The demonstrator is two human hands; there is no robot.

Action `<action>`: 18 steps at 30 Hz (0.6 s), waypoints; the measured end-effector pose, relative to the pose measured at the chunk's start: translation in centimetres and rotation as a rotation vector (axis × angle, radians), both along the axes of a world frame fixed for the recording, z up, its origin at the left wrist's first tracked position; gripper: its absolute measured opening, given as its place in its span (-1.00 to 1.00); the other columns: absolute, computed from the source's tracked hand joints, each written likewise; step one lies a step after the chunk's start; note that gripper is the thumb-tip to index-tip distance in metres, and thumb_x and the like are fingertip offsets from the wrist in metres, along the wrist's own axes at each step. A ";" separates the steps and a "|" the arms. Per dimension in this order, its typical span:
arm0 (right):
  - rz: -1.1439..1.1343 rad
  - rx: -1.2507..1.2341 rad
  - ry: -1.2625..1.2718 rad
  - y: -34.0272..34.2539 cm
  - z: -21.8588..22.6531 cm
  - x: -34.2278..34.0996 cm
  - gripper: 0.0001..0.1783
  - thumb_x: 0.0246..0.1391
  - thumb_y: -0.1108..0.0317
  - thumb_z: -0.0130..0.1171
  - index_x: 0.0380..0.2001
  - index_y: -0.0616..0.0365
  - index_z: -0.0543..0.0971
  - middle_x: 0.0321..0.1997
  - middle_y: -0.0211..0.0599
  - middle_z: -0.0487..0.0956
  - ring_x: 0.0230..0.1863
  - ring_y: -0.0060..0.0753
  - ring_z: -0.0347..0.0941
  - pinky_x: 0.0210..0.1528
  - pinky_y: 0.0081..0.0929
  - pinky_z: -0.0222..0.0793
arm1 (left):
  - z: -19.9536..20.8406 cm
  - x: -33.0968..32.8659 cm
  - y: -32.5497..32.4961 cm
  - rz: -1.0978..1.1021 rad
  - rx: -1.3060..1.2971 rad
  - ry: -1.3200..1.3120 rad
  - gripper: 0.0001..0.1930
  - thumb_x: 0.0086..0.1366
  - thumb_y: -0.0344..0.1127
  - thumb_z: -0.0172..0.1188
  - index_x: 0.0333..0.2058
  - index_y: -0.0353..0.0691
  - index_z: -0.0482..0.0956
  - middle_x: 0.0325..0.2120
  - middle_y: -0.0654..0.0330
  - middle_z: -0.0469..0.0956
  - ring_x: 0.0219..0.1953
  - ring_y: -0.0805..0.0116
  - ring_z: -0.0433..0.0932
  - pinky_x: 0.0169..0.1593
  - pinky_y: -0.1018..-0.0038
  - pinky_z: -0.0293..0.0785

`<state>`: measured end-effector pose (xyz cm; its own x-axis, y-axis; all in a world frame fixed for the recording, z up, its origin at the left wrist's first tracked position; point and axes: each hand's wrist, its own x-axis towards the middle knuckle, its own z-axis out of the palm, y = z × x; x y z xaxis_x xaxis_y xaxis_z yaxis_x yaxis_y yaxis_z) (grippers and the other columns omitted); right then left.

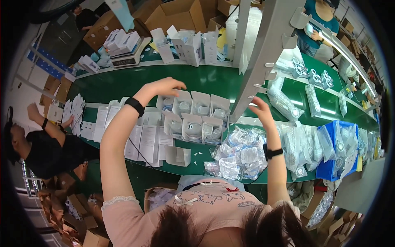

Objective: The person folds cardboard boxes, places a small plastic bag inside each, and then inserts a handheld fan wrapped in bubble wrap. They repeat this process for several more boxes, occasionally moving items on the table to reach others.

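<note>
My left hand (165, 87) is over the far left corner of a group of small white open-topped boxes (192, 132), its fingers stretched out by a flap and nothing visible in them. The boxes stand in two rows, with pale devices and clear plastic bags inside. Beside the slanted metal post (256, 61), my right hand (262, 111) is raised with its fingers apart, holding nothing. Below it lies a heap of small clear bags (242, 154) with white and blue contents. One more open white box (177, 156) sits at the near side of the boxes.
White printed leaflets (144, 140) spread to the left. Bubble-wrapped items (298, 144) and a blue bin (327, 136) are on the right. Across the green belt (131, 82) stand white cartons (191, 47). One person (49, 140) works at left, another (321, 29) at far right.
</note>
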<state>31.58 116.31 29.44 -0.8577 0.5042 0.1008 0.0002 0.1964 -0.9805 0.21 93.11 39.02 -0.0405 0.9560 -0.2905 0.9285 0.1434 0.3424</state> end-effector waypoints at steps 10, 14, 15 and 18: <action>0.802 -0.725 -0.139 4.5 2.2 -8.7 -0.39 -0.03 0.34 0.06 0.12 0.15 0.16 0.11 -0.17 0.28 0.13 -0.34 0.18 0.10 -0.44 0.12 | -0.9 -0.2 -1.0 0.056 -0.060 -0.081 -0.83 -0.03 -0.48 0.13 -0.37 -0.26 0.50 -0.48 0.02 0.51 -0.41 0.09 0.48 -0.34 0.33 0.37; 1.181 -0.503 -0.344 3.7 2.6 -12.8 -0.27 -0.07 0.30 0.11 0.16 0.15 0.06 0.15 -0.16 0.22 0.15 -0.35 0.15 0.12 -0.42 0.09 | -0.9 0.0 -0.5 0.044 -0.052 0.051 -0.93 -0.03 -0.50 0.11 -0.50 -0.31 0.47 -0.55 0.00 0.48 -0.45 0.05 0.46 -0.38 0.33 0.36; 1.316 -0.413 -0.409 4.1 1.8 -13.7 -0.23 -0.10 0.30 0.15 0.17 0.15 0.04 0.17 -0.17 0.20 0.15 -0.36 0.13 0.13 -0.42 0.07 | -1.1 -0.1 -0.3 0.044 -0.050 0.050 -0.93 -0.03 -0.50 0.11 -0.50 -0.31 0.47 -0.55 0.00 0.48 -0.45 0.05 0.46 -0.38 0.33 0.36; 1.488 -0.287 -0.525 3.7 0.8 -15.1 -0.13 -0.15 0.31 0.21 0.19 0.12 -0.03 0.21 -0.18 0.11 0.18 -0.35 0.08 0.14 -0.39 0.06 | -2.2 -0.7 -0.2 0.048 0.056 0.028 -0.96 -0.04 -0.50 0.10 -0.56 -0.33 0.44 -0.59 -0.02 0.46 -0.47 0.02 0.45 -0.40 0.32 0.35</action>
<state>16.48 120.02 30.22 -0.4873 -0.8216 -0.2959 0.3189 0.1480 -0.9362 -0.45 92.95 36.85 -0.0941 0.9676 -0.2343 0.9302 0.1693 0.3256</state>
